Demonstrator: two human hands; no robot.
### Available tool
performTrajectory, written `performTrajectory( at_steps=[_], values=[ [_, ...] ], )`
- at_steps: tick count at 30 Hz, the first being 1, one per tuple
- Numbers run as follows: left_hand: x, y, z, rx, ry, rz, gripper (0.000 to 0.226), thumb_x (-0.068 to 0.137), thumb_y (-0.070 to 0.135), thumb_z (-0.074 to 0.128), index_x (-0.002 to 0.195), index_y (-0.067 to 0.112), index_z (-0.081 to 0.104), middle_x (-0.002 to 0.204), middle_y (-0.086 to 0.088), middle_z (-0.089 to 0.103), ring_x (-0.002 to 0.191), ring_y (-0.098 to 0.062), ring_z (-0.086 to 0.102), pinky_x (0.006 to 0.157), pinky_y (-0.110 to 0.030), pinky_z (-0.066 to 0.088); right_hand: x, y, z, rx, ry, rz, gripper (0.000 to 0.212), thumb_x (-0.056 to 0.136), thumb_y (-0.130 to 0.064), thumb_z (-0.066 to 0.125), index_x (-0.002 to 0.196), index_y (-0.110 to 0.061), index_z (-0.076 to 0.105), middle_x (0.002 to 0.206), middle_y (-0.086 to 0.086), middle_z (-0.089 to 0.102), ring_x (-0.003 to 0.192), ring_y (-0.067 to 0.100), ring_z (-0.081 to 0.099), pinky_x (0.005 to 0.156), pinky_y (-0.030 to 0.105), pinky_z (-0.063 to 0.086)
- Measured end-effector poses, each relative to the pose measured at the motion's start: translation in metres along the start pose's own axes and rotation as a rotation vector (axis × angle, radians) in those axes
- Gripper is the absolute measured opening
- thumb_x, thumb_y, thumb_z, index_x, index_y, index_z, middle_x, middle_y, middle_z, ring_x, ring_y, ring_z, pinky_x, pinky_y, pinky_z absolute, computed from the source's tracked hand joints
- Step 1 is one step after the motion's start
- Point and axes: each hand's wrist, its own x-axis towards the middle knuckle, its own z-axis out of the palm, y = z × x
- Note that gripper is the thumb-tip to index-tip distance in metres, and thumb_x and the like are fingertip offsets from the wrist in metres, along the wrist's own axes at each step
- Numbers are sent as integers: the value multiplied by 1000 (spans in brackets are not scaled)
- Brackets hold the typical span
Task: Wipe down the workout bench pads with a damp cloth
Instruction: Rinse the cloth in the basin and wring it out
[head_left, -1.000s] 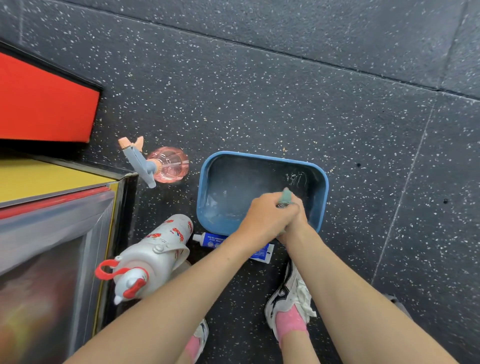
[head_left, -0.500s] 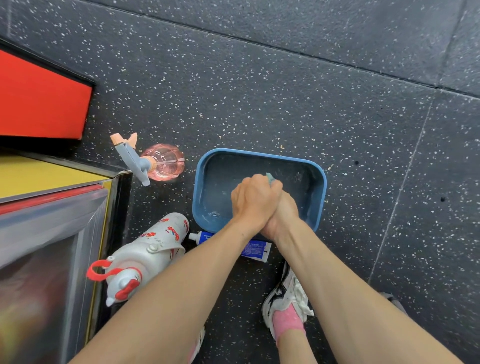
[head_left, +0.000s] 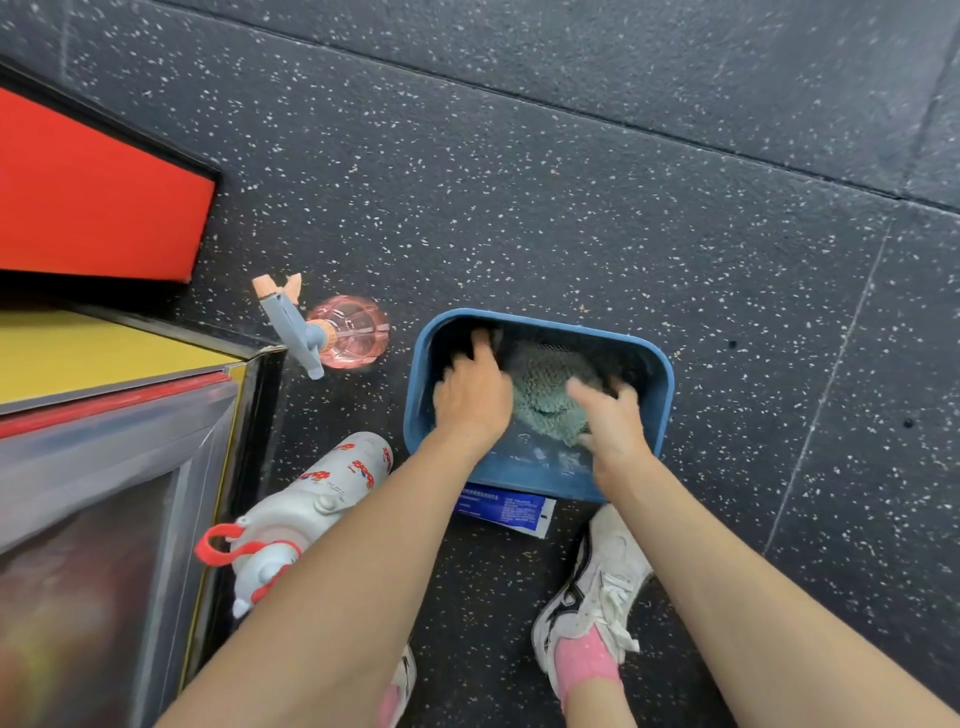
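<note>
Centre frame, inside the blue rectangular plastic basin (head_left: 662, 384), the teal knobbly microfibre cloth (head_left: 545, 397) lies between left hand (head_left: 470, 397) and right hand (head_left: 610, 423), which are apart with their grip lost to blur; the cloth is likely limp, water-heavy and drippy, so bunch opposite edges.

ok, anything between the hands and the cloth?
Nothing visible. The cloth lies in the basin between the left hand and right hand, both at its edges; motion blur hides any grip.
</note>
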Motion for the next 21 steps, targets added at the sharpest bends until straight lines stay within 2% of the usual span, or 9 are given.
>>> performTrajectory(
  at_steps=[3, 5, 7, 10, 12, 14, 15, 18, 21],
  values=[
    [9, -10, -6, 106, 65, -46, 26, 96, 10, 39, 119, 5, 51, 116, -19, 59, 105, -37, 56, 75, -36, 37, -2, 14, -1, -552, 46, -175, 45, 90, -17, 63, 131, -11, 47, 121, 8, 57, 105, 23, 54, 85, 31, 44],
    [4, -7, -4, 181, 78, 28, 21, 96, 9, 43, 113, 4, 55, 114, -17, 60, 105, -36, 56, 73, -36, 37, -2, 13, -1, -597, 140, -152, 22, 92, -25, 60, 105, -7, 57, 103, 11, 62, 91, 25, 56, 72, 29, 40],
    [0, -5, 4, 225, 40, 145, 21, 94, 10, 50, 113, 5, 57, 116, -16, 58, 104, -34, 57, 74, -37, 40, 1, 7, 0, -550, 195, -85, 28, 92, -32, 59, 87, -5, 54, 85, 10, 57, 82, 26, 51, 67, 30, 36],
    [9, -8, 4, -55, 61, -78, 23, 90, 6, 54, 112, 1, 58, 118, -18, 57, 104, -36, 57, 76, -36, 45, 7, 6, 6, -399, 223, -11, 24, 88, -22, 61, 76, -3, 53, 71, 7, 53, 74, 30, 56, 67, 37, 48],
    [9, -10, 3, -271, 47, -235, 40, 90, 0, 48, 130, 3, 46, 129, -18, 52, 113, -37, 53, 88, -37, 47, 3, 5, 8, -159, 196, 90, 5, 86, -6, 55, 91, -4, 54, 85, 8, 57, 75, 26, 60, 76, 46, 57],
    [-4, -7, 6, -433, -74, -249, 61, 91, -4, 42, 146, 15, 26, 140, -11, 43, 123, -32, 45, 98, -37, 43, 0, 6, 9, 88, 100, 165, 34, 88, 6, 42, 117, -11, 47, 103, 5, 49, 89, 24, 55, 81, 46, 56],
    [-13, -4, 6, -478, -121, -222, 62, 90, -5, 40, 145, 20, 28, 140, -8, 44, 122, -28, 46, 95, -35, 42, -1, 8, 9, 166, 66, 197, 42, 89, 7, 40, 124, -15, 44, 112, 4, 47, 98, 26, 52, 81, 44, 56],
    [-37, 7, 2, -530, -244, -127, 22, 87, 2, 45, 95, 16, 60, 97, -5, 64, 82, -18, 56, 64, -23, 44, -5, 6, 5, 299, -54, 284, 25, 90, -16, 49, 113, -14, 56, 121, 9, 58, 104, 27, 58, 80, 39, 52],
    [-72, 17, -2, -490, -324, -10, 17, 84, 18, 57, 68, 17, 52, 66, 1, 57, 66, -18, 55, 55, -25, 45, -10, 1, 6, 441, -139, 322, 32, 94, -40, 48, 107, -14, 62, 91, 10, 66, 78, 24, 64, 68, 33, 51]
  ],
)
